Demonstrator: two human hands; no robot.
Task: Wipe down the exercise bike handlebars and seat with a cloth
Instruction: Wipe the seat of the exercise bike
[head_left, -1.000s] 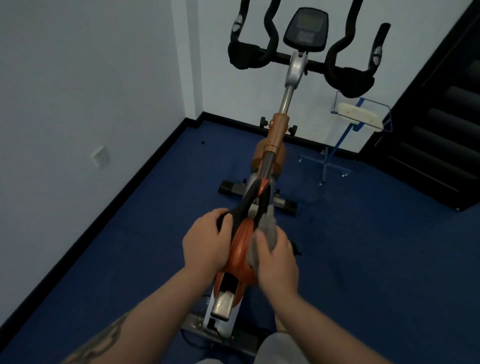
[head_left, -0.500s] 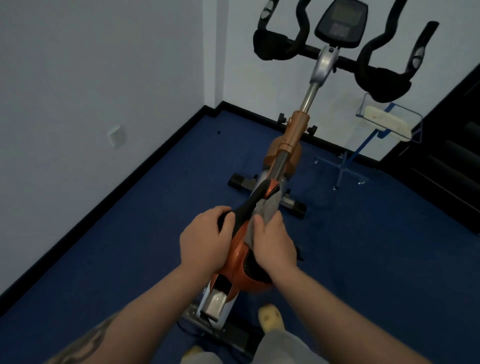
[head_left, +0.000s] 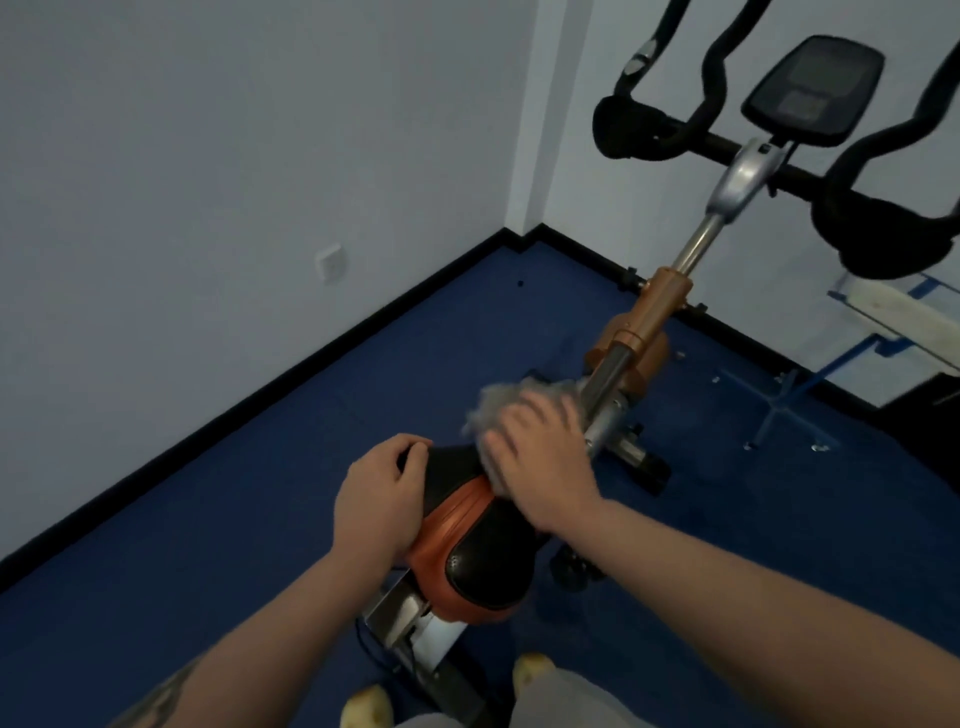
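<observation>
Change: the cloth (head_left: 511, 410) has been carried forward to the seat's nose under the flattened right hand (head_left: 540, 462).
Left hand (head_left: 382, 499): the seat (head_left: 467, 551) is gripped at its left edge.
Meaning: the seat wipe is judged nearly done.
Handlebars (head_left: 675, 137): well ahead, untouched.

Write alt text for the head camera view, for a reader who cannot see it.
Seen from above, a person's right hand presses a grey cloth onto the nose of an orange and black bike seat, while the left hand grips the seat's left edge. Black handlebars and a console rise ahead, above a blue floor.
</observation>
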